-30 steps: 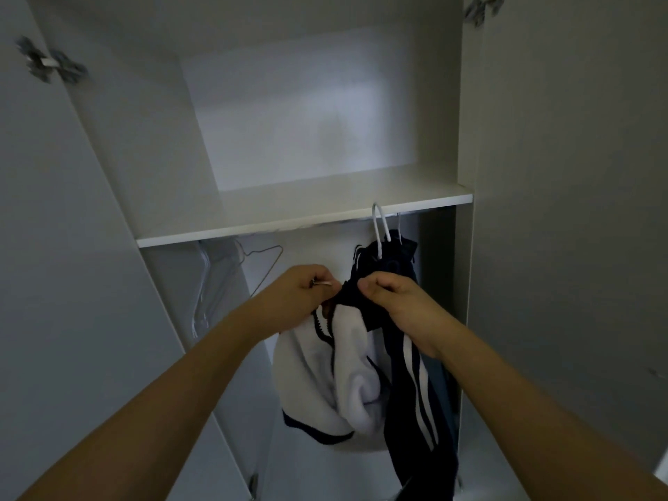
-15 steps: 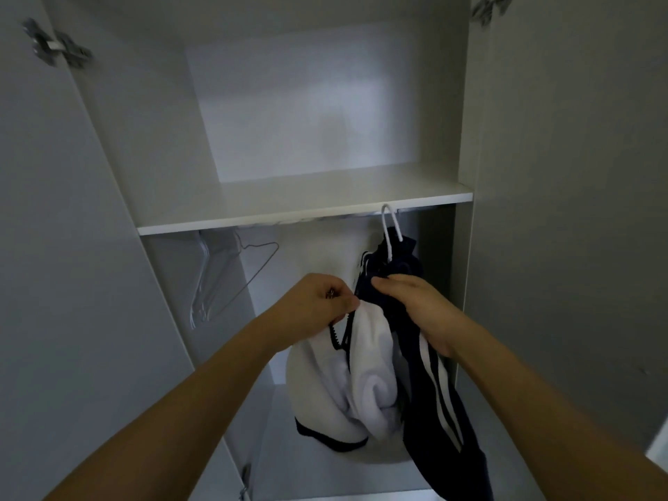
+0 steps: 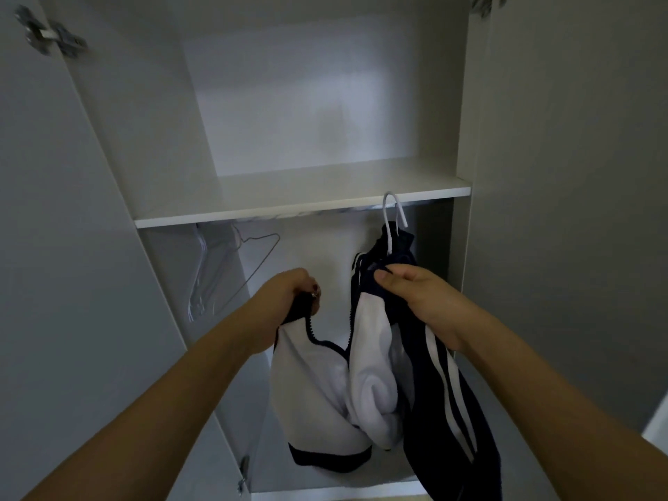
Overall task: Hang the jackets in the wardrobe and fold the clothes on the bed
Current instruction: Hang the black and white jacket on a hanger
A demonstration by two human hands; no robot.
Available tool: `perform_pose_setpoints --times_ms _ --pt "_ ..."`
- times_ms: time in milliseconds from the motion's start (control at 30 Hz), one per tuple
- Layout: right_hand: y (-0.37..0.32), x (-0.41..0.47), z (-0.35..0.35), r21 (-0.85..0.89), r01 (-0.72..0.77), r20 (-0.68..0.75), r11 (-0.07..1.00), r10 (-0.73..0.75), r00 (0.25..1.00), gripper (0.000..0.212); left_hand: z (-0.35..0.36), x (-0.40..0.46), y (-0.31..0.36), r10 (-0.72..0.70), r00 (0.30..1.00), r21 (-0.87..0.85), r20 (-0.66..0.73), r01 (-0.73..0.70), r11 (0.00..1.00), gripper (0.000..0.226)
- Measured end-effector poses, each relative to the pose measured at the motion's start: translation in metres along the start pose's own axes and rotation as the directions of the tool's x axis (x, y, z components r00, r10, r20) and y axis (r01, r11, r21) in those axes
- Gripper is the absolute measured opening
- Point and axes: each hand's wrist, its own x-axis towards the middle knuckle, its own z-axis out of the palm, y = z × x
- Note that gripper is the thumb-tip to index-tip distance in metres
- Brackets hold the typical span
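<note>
The jacket (image 3: 365,377), navy outside with white fleece lining and white sleeve stripes, is hanging inside the wardrobe (image 3: 137,146), under the shelf (image 3: 300,204), on a white hanger (image 3: 392,226) whose hook is sitting at the right end of the rail. The rail itself is mostly hidden by the shelf edge.

The garment's long axis is running straight down from the hook. Both hands are working at collar height, just below the hook, one on each front edge. The front is lying open, lining facing out.

Left hand (image 3: 289,294): fingers are curling round the left front edge near the zipper top, pulling it out to the left, apart from the other half. Right hand (image 3: 419,298): thumb and fingers are pinching the right collar and shoulder cloth, touching the jacket just below the hanger neck. The right hand is nearer the hook. Both forearms are reaching forward and up, wrists roughly level.

Judgement: the hanging is looking nearly done; the step in hand is squaring the jacket on its hanger. The next move is depending on bringing the left edge rightward, toward the right hand, so the fronts meet.

A bare wire hanger (image 3: 231,269) is hanging at the left, well apart from the jacket.
</note>
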Motion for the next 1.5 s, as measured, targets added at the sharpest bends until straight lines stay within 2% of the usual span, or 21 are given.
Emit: perform_pose_setpoints --times_ms 167,300,400,500,600,667,867,1100,1233,1300,1400,1467,1500 --pt "-0.009 -0.001 -0.001 0.096 0.004 -0.003 0.995 -0.003 1.000 0.019 -0.014 -0.001 -0.001 0.136 0.989 0.078 0.061 -0.141 0.987 0.020" --pt "-0.012 -0.002 0.005 0.067 -0.047 0.081 0.997 0.041 0.996 0.021 -0.016 0.000 0.001 0.133 0.991 0.018 0.009 -0.133 0.991 0.024" --pt "-0.016 -0.003 0.008 0.016 -0.081 0.136 0.997 0.078 0.988 0.021 -0.010 0.004 0.004 0.070 0.992 -0.086 -0.109 -0.079 0.993 0.021" --pt "-0.016 -0.004 0.008 -0.011 -0.104 0.133 0.994 0.105 0.986 0.023 -0.005 0.004 0.003 -0.073 0.980 -0.139 -0.186 0.048 0.989 0.022" --pt "-0.011 -0.005 0.007 -0.023 -0.136 0.103 0.990 0.138 0.985 0.026 -0.005 -0.002 -0.002 -0.197 0.968 -0.240 -0.153 0.157 0.958 0.027" --pt "-0.007 -0.006 0.007 -0.035 -0.152 0.084 0.988 0.155 0.984 0.026 -0.004 -0.004 -0.004 -0.207 0.972 -0.251 -0.111 0.174 0.952 0.024" --pt "-0.003 -0.008 0.006 -0.054 -0.163 0.088 0.985 0.168 0.982 0.026 -0.002 -0.005 -0.010 -0.046 0.991 -0.098 -0.128 0.034 0.995 0.016" --pt "-0.001 -0.009 0.003 -0.055 -0.150 0.107 0.987 0.155 0.982 0.029 0.002 -0.007 -0.016 0.158 0.986 0.022 -0.053 -0.157 0.987 0.018" --pt "0.001 -0.011 0.001 -0.049 -0.154 0.122 0.987 0.159 0.980 0.026 0.009 -0.009 -0.015 0.175 0.985 0.032 -0.010 -0.175 0.984 0.018" --pt "0.001 -0.011 0.000 -0.058 -0.154 0.123 0.986 0.160 0.979 0.026 0.010 -0.010 -0.015 0.176 0.984 0.088 0.009 -0.176 0.980 0.020" --pt "0.001 -0.012 -0.001 -0.078 -0.160 0.116 0.984 0.168 0.979 0.026 0.011 -0.010 -0.016 0.217 0.976 0.197 -0.025 -0.208 0.958 0.014" --pt "0.001 -0.013 -0.002 -0.085 -0.162 0.135 0.983 0.172 0.976 0.027 0.012 -0.009 -0.019 0.229 0.973 0.202 -0.033 -0.218 0.955 0.004" --pt "0.001 -0.013 -0.002 -0.092 -0.164 0.149 0.982 0.177 0.973 0.028 0.013 -0.009 -0.020 0.231 0.973 0.198 -0.029 -0.221 0.955 0.009"
